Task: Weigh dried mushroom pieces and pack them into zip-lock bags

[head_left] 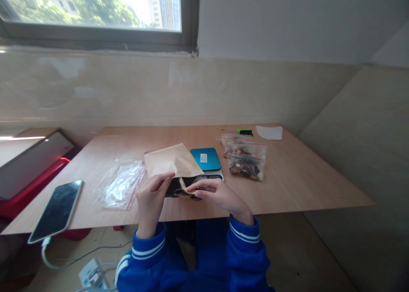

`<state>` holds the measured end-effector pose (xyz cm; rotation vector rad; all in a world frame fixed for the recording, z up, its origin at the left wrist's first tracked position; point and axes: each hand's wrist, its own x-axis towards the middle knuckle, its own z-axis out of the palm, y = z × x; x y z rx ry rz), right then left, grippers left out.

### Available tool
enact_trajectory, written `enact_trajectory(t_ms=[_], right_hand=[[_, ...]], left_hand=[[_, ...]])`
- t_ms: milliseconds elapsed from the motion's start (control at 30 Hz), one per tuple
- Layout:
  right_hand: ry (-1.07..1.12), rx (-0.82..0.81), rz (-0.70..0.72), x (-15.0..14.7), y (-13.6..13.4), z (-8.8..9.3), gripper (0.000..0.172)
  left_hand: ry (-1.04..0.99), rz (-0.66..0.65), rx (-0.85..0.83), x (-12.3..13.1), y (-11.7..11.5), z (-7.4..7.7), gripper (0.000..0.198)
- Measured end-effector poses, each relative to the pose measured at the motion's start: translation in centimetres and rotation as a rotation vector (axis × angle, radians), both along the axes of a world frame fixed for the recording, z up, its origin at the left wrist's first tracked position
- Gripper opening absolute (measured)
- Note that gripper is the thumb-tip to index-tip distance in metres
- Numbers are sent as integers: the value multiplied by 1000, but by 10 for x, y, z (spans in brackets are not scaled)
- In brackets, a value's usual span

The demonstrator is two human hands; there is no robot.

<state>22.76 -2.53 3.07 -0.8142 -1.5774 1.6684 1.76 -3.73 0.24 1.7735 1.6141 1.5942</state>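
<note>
Left hand (152, 196): fingers closed on the lower left edge of a brown paper pouch (172, 161), thumb in front, grip clamped on the pouch. Pouch is held above the near edge of the table (300, 177), tilted, its open mouth toward the person.

Right hand (214, 193): fingertips pinched together on a small tan piece (185, 189) at the pouch mouth; what the piece is cannot be told. Dark contents show just under the pouch opening, between the two hands.

Both wrists come out of blue sleeves with white stripes.

Directly behind the pouch: a small scale with a teal-blue platform (206, 158), partly hidden by the pouch. Right of the scale: two clear zip bags (245, 156) holding brown and pale bits, lying one against the other. Beyond them, a green-tipped pen (241, 131) and a white paper sheet (270, 132) near the far edge.

Left of the hands: an empty-looking clear zip bag (119, 183), flat on the table. Farther left, a phone (56, 210), screen dark, at the near left corner with a white cable running from it.
</note>
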Motion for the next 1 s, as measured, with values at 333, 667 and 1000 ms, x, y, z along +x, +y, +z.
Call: enact_trajectory(t_ms=[333,667,1000], right_hand=[[227,-37,-156,28,5,-20,34],[225,2,-552,35,45,-40,36],[-429,391,-738,-8,104,-56,12]], left_hand=[[6,20,8,-3,-2,3,11],[16,-9,-17,-26,-1,-6,12],[85,-32,6,-35,-6,-1,11]])
